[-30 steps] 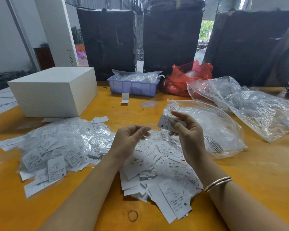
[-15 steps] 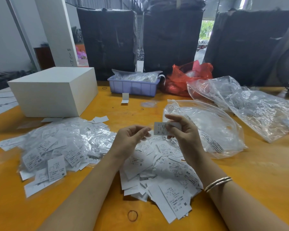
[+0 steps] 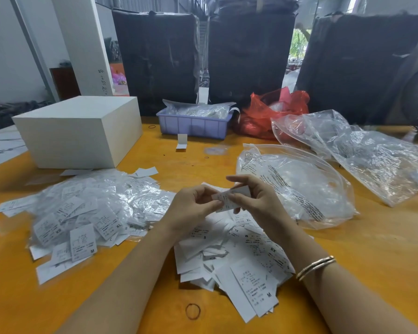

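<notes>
A small white size label (image 3: 229,198) is held between both hands above the orange table (image 3: 360,256). My right hand (image 3: 258,203) pinches its right end, and my left hand (image 3: 193,208) meets it at the left end with fingertips curled onto it. Below the hands lies a loose heap of bare white labels (image 3: 234,256) printed with sizes. To the left spreads a pile of labels in small clear sleeves (image 3: 87,210).
A white box (image 3: 80,131) stands at the back left. A lilac tray (image 3: 193,124) with bagged items and a red bag (image 3: 270,112) sit at the back. Clear plastic bags (image 3: 307,186) lie right. A rubber band (image 3: 192,311) lies near the front edge.
My right hand has brought the label down and leftward to my left hand, which now takes hold of its left end.
</notes>
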Demonstrator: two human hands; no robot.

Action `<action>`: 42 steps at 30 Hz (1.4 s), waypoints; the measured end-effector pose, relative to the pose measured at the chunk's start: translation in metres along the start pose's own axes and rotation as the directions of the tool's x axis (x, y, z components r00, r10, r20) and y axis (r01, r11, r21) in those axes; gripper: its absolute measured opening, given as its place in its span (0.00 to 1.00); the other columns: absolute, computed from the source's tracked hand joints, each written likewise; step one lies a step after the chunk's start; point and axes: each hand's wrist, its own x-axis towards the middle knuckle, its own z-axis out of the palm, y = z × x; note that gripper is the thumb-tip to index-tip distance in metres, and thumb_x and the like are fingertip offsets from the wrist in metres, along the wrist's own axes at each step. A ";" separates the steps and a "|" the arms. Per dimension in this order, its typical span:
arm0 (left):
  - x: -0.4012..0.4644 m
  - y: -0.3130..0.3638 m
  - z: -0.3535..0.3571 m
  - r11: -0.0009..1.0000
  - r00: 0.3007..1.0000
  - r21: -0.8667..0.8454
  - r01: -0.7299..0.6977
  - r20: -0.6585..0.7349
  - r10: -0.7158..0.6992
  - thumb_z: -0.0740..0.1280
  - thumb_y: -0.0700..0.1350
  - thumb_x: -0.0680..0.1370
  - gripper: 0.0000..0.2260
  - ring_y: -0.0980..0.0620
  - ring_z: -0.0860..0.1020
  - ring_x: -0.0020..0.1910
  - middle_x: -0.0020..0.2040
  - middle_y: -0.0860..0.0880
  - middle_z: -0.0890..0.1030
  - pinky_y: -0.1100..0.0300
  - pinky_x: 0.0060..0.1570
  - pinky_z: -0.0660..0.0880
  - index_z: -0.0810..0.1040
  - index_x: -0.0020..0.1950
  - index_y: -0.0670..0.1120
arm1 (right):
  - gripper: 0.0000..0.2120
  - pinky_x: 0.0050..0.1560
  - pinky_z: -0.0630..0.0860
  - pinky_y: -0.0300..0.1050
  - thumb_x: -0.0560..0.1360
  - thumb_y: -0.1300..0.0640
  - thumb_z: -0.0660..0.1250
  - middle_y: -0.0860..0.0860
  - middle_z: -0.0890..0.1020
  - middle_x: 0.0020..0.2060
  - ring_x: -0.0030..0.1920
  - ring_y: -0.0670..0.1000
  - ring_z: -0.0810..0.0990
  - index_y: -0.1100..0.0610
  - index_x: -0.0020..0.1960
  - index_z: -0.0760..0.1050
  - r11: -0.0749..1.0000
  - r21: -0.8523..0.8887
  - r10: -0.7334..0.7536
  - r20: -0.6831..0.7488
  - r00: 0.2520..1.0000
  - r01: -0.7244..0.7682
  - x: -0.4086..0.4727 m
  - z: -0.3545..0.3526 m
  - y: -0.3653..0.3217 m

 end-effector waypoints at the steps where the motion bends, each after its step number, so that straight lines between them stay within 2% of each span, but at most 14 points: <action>1: 0.000 0.000 0.000 0.999 1.000 0.050 -0.020 -0.005 0.021 0.72 0.39 0.73 0.03 0.61 0.79 0.37 0.36 0.55 0.82 0.71 0.37 0.72 0.81 0.44 0.47 | 0.16 0.34 0.75 0.36 0.73 0.68 0.68 0.51 0.79 0.36 0.35 0.44 0.77 0.54 0.57 0.75 1.000 0.012 0.002 -0.013 1.000 -0.002 0.000 0.001 0.001; 3: -0.001 0.000 0.000 0.996 0.997 0.062 -0.061 -0.040 0.063 0.70 0.42 0.75 0.01 0.62 0.78 0.35 0.33 0.57 0.81 0.71 0.37 0.71 0.81 0.43 0.47 | 0.16 0.37 0.73 0.37 0.72 0.65 0.69 0.51 0.79 0.36 0.34 0.44 0.77 0.54 0.58 0.75 0.996 0.075 0.053 -0.036 0.998 -0.050 0.000 0.003 0.003; 6: -0.001 0.003 -0.003 0.993 0.986 0.049 -0.112 -0.122 0.117 0.66 0.44 0.77 0.05 0.64 0.76 0.31 0.31 0.59 0.80 0.73 0.33 0.69 0.81 0.42 0.48 | 0.07 0.40 0.70 0.41 0.73 0.66 0.67 0.51 0.80 0.34 0.34 0.46 0.75 0.59 0.48 0.80 0.966 0.231 0.134 -0.058 0.989 -0.117 0.002 0.003 0.003; 8: -0.001 0.007 -0.002 0.991 0.980 -0.028 -0.130 -0.152 0.124 0.67 0.45 0.75 0.04 0.64 0.78 0.33 0.33 0.58 0.82 0.74 0.34 0.71 0.81 0.45 0.49 | 0.06 0.39 0.70 0.39 0.74 0.66 0.66 0.52 0.80 0.33 0.33 0.47 0.75 0.60 0.43 0.80 0.945 0.317 0.144 -0.170 0.975 -0.084 0.003 0.000 0.000; 10: -0.002 0.010 -0.002 0.986 0.976 -0.097 -0.135 -0.184 0.116 0.68 0.48 0.71 0.07 0.63 0.79 0.34 0.35 0.56 0.83 0.74 0.35 0.71 0.82 0.45 0.48 | 0.04 0.37 0.73 0.37 0.74 0.65 0.66 0.52 0.81 0.34 0.32 0.46 0.76 0.60 0.43 0.79 0.919 0.394 0.125 -0.291 0.949 -0.001 0.005 -0.006 -0.003; 12: -0.001 0.010 -0.003 0.982 0.970 -0.134 -0.129 -0.225 0.097 0.70 0.48 0.69 0.06 0.62 0.79 0.36 0.36 0.56 0.84 0.73 0.37 0.72 0.82 0.44 0.49 | 0.04 0.37 0.74 0.35 0.74 0.65 0.66 0.51 0.82 0.35 0.32 0.46 0.76 0.58 0.43 0.78 0.902 0.426 0.089 -0.348 0.933 0.073 0.005 -0.009 -0.006; 15: -0.001 0.007 -0.004 0.982 0.963 -0.144 -0.118 -0.258 0.078 0.72 0.44 0.70 0.04 0.57 0.81 0.42 0.39 0.54 0.84 0.68 0.43 0.76 0.82 0.43 0.50 | 0.04 0.40 0.73 0.36 0.74 0.61 0.68 0.51 0.82 0.37 0.34 0.47 0.76 0.54 0.41 0.79 0.924 0.359 -0.001 -0.337 0.941 0.129 0.004 -0.009 -0.007; 18: -0.001 0.007 -0.005 0.988 0.960 -0.093 -0.125 -0.262 0.097 0.73 0.46 0.70 0.04 0.60 0.81 0.45 0.40 0.57 0.84 0.69 0.45 0.76 0.82 0.43 0.52 | 0.04 0.40 0.73 0.37 0.72 0.57 0.69 0.51 0.82 0.38 0.36 0.48 0.77 0.50 0.40 0.80 0.948 0.278 -0.067 -0.309 0.949 0.158 0.003 -0.006 -0.009; 21: -0.002 0.008 -0.004 0.986 0.949 0.004 -0.165 -0.272 0.160 0.71 0.50 0.69 0.05 0.64 0.80 0.44 0.40 0.58 0.83 0.70 0.43 0.75 0.81 0.43 0.53 | 0.04 0.38 0.72 0.36 0.72 0.59 0.68 0.51 0.83 0.37 0.35 0.48 0.79 0.51 0.41 0.79 0.960 0.196 -0.128 -0.330 0.935 0.200 0.002 -0.003 -0.010; 24: -0.002 0.007 -0.003 0.963 0.930 0.124 -0.240 -0.257 0.265 0.71 0.46 0.71 0.04 0.67 0.79 0.41 0.41 0.59 0.81 0.74 0.37 0.71 0.79 0.44 0.52 | 0.08 0.36 0.73 0.33 0.73 0.62 0.68 0.50 0.83 0.36 0.35 0.48 0.80 0.50 0.41 0.79 0.959 0.123 -0.198 -0.345 0.918 0.253 0.001 0.001 -0.012; 28: -0.001 0.004 -0.003 0.937 0.913 0.214 -0.276 -0.245 0.325 0.72 0.43 0.72 0.05 0.67 0.78 0.41 0.42 0.59 0.80 0.75 0.37 0.69 0.79 0.45 0.50 | 0.08 0.38 0.75 0.36 0.75 0.65 0.67 0.54 0.82 0.38 0.36 0.51 0.81 0.53 0.42 0.77 0.958 0.019 -0.263 -0.336 0.904 0.285 0.000 0.005 -0.012; 32: -0.001 0.003 -0.004 0.936 0.912 0.223 -0.273 -0.251 0.325 0.72 0.42 0.72 0.05 0.67 0.78 0.41 0.42 0.59 0.80 0.75 0.37 0.69 0.79 0.45 0.50 | 0.06 0.39 0.77 0.36 0.75 0.66 0.66 0.54 0.82 0.38 0.37 0.49 0.82 0.56 0.43 0.76 0.955 -0.060 -0.294 -0.335 0.895 0.291 0.000 0.006 -0.010; 37: -0.001 0.004 -0.004 0.940 0.912 0.203 -0.275 -0.255 0.322 0.71 0.45 0.72 0.04 0.67 0.78 0.41 0.41 0.59 0.80 0.76 0.38 0.69 0.79 0.46 0.51 | 0.07 0.38 0.75 0.34 0.75 0.65 0.66 0.56 0.82 0.38 0.37 0.49 0.82 0.54 0.43 0.76 0.955 -0.020 -0.279 -0.402 0.872 0.296 0.000 0.004 -0.011; 42: -0.001 0.005 -0.005 0.942 0.912 0.200 -0.269 -0.262 0.316 0.70 0.47 0.72 0.04 0.67 0.77 0.41 0.42 0.59 0.80 0.75 0.37 0.69 0.79 0.45 0.51 | 0.05 0.39 0.76 0.36 0.75 0.66 0.66 0.55 0.82 0.38 0.37 0.48 0.82 0.57 0.43 0.76 0.959 -0.049 -0.276 -0.364 0.890 0.278 -0.001 0.006 -0.010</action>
